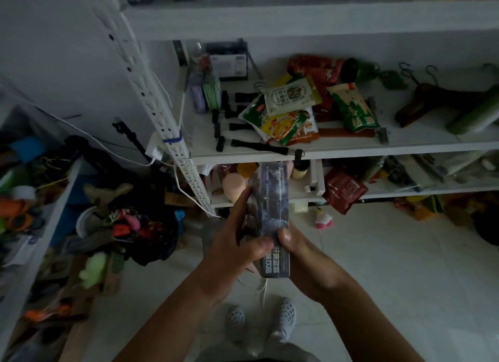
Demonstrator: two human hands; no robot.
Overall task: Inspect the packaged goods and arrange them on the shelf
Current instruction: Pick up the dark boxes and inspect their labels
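**Dim storeroom: one long box held before the white shelving**

White metal shelving (270, 21) fills the far wall above a pale tiled floor (391, 267), and we stand close in front of it. Two shallow white trays sit under the middle shelf board (351, 145). The left tray (313, 178) holds peach egg-shaped sponges (235, 185) and a small cream jar (299, 171). The right tray (432, 190) holds a dark red foil packet (343, 189) that droops over its front rim, plus a blurred jumble we cannot make out.

On the board itself lies a loose heap of snack packets. A cream pouch (291, 97) rests on a green-and-yellow packet (280, 124). A green-and-white packet (353, 108) lies to their right and a red packet (313, 67) behind. Small black clips (224, 113) are scattered to the left, and wooden hangers (432, 97) lie to the right.

We hold the long dark blue-grey printed box (272, 199) in the air, in front of the left tray and lower than the board. Its long axis runs straight away from us. The far end points at the board's front edge, and the near end, with pale lettering, faces us.

Our left hand (232, 243) wraps the box's left long side, fingers curled along it and thumb on the top face. Our right hand (299, 251) clasps the near right side, thumb pressed on top. Both hands are closed firmly on the box.
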